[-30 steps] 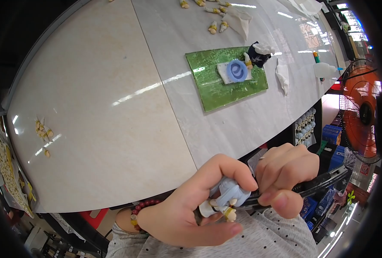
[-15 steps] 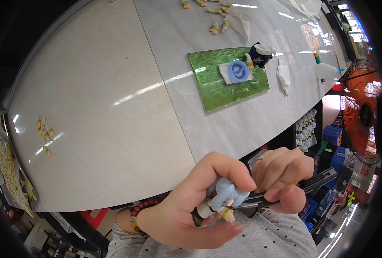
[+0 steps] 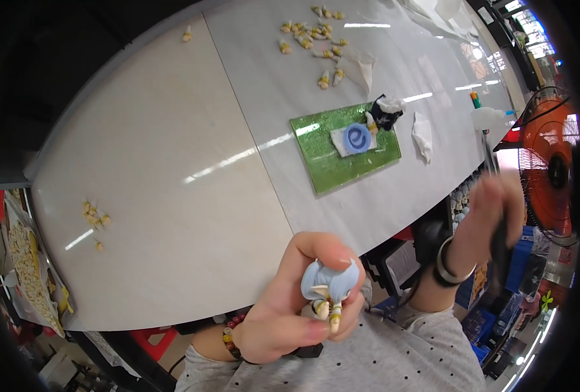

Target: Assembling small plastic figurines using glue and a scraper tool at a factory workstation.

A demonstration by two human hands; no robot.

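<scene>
— Figurine (image 3: 329, 287), the small one with pale blue hair: where is it?

— Off the near edge of the worktop (image 3: 172, 196), pinched in the left hand (image 3: 290, 313), thumb and fingers pressed together around its head.

— And the right hand (image 3: 495, 215)?

— Raised to the figurine's right, blurred, its grip closed round a dark tool (image 3: 499, 245). Beyond the figurine, a green mat (image 3: 329, 166) lies on the worktop.

Long pale worktable (image 3: 172, 196), glossy light streaks; orange fan (image 3: 551, 170) at right.
</scene>
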